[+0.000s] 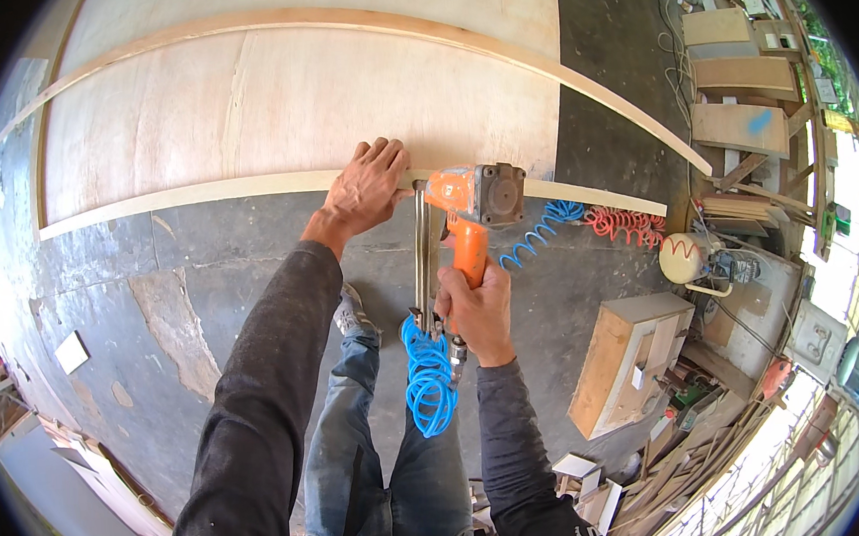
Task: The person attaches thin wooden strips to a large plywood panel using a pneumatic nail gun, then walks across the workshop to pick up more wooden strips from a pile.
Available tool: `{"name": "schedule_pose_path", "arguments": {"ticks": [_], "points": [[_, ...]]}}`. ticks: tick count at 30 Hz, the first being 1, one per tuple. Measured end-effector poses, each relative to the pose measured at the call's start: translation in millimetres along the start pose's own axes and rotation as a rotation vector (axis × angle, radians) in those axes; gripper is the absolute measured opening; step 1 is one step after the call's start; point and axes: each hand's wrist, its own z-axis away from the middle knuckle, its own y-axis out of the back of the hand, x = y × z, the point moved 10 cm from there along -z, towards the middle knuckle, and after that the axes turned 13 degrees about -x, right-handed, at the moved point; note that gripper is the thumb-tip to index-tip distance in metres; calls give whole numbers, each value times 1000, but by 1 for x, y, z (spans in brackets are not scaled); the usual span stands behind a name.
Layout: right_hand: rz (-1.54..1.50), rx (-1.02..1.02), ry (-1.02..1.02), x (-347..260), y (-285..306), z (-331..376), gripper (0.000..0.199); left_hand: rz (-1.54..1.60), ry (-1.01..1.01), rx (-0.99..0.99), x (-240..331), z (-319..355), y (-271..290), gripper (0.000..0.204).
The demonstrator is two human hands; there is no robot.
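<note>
On the dark floor [250, 271], large plywood panel [288, 99]. Along the panel's near edge, pale wood strip [195, 195]. On that strip, left hand [369, 185], fingers spread and pressed flat, gripping nothing. Just right of it, orange nail gun [470, 205], nose at the strip, handle enclosed by right hand [478, 314]. Below, blue coiled hose [427, 378].

**Open-air workshop, bright daylight**

Dark, patchy concrete floor [153, 307] underfoot, worn pale in spots. Over on the right, a small wooden cabinet [625, 359] standing on the floor, stacked timber offcuts [735, 77] along the edge, scrap boards [664, 481] heaped lower down. Beyond that, a railing [812, 460], sunlight pouring in
</note>
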Motion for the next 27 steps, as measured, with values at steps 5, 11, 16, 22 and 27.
{"name": "schedule_pose_path", "arguments": {"ticks": [5, 11, 16, 22, 27], "points": [[1, 10, -14, 0, 1, 0, 36, -5, -10, 13, 1, -2, 1, 45], [38, 7, -18, -2, 1, 0, 35, 3, 2, -5, 0, -2, 0, 45], [25, -18, -9, -5, -4, 1, 34, -2, -10, 15, 1, -1, 3, 45], [21, -5, -20, 1, -6, -1, 35, 11, -11, 0, 3, -2, 3, 46], [27, 8, -29, -2, -7, 0, 33, 14, -20, 22, 1, -1, 3, 44]]}}
